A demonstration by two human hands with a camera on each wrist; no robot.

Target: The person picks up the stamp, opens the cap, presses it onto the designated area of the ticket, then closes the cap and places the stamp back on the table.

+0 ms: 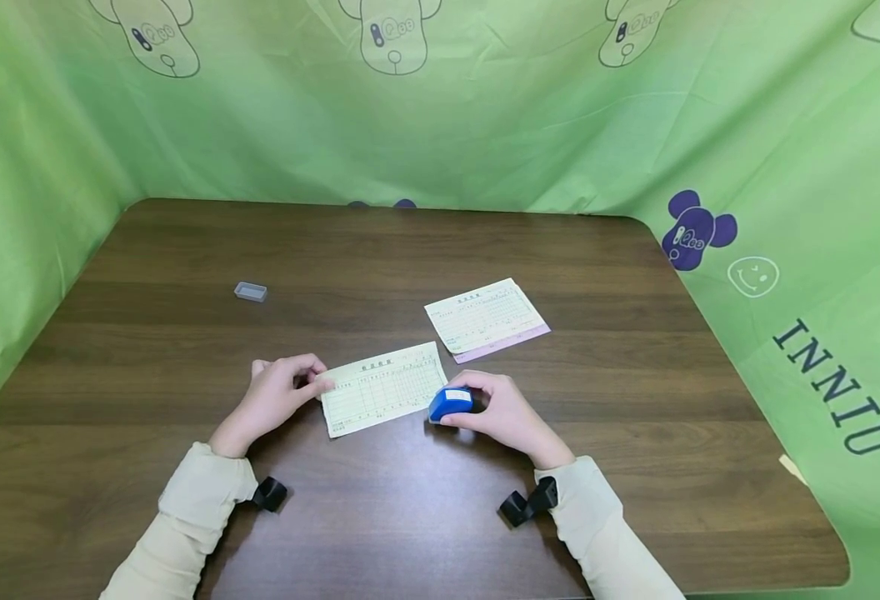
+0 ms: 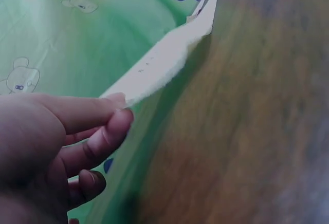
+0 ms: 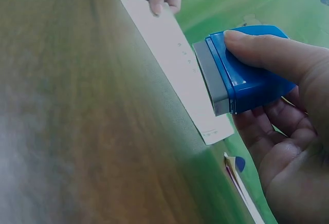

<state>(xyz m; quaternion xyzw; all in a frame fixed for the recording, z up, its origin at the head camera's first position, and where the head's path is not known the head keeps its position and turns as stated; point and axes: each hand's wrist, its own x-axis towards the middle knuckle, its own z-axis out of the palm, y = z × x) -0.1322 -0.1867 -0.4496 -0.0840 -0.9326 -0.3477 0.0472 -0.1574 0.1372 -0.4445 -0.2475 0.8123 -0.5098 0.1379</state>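
My left hand [image 1: 278, 396] pinches the left edge of a printed paper form [image 1: 383, 389] between thumb and index finger. In the left wrist view the form [image 2: 154, 70] stretches away from the fingertips at a slant. A blue self-inking stamp [image 1: 451, 403] is gripped in my right hand [image 1: 503, 412], beside the form's lower right corner. Seen from the right wrist, the stamp [image 3: 252, 72] has its grey base turned toward the form [image 3: 167, 57], with the thumb along one side and the fingers on the other.
Behind the right hand lies a stack of similar forms [image 1: 485, 317] with a purple edge showing. A small grey rectangular cap [image 1: 251, 292] sits at the far left of the brown wooden table [image 1: 335, 258]. Green printed cloth [image 1: 485, 133] hangs around the table's back and sides.
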